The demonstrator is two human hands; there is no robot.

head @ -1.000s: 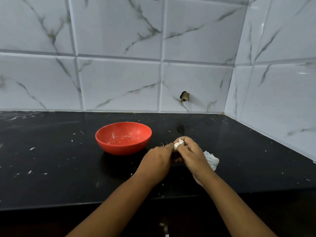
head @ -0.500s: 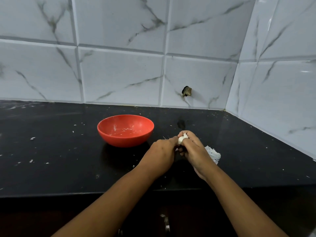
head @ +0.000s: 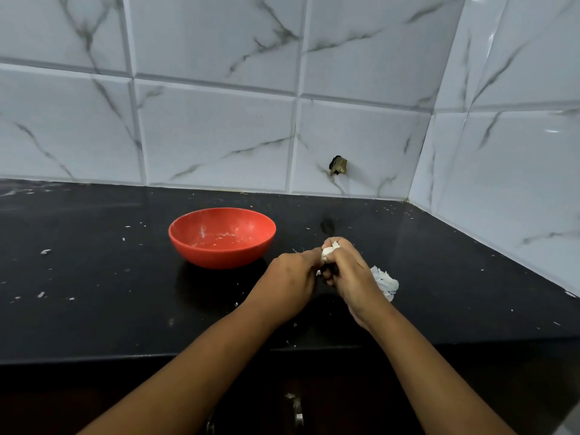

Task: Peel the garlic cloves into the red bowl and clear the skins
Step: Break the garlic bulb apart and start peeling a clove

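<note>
A red bowl (head: 222,237) stands on the black counter (head: 94,277), with only whitish residue visible inside. Just right of it, my left hand (head: 288,281) and my right hand (head: 351,274) meet over the counter. Both pinch a white piece of garlic (head: 328,253) between their fingertips; most of it is hidden by the fingers. A small heap of white garlic skins (head: 384,281) lies on the counter right behind my right hand.
Small white skin flakes (head: 45,251) are scattered over the counter's left part. Marble-look tiled walls (head: 219,136) close the back and right sides, meeting in a corner at far right. A dark stub (head: 338,165) sticks from the back wall. The counter's front edge runs below my forearms.
Both hands stay together on the garlic, fingers shifting slightly. The view has tilted a little, so bowl and hands sit a bit higher in the picture.
</note>
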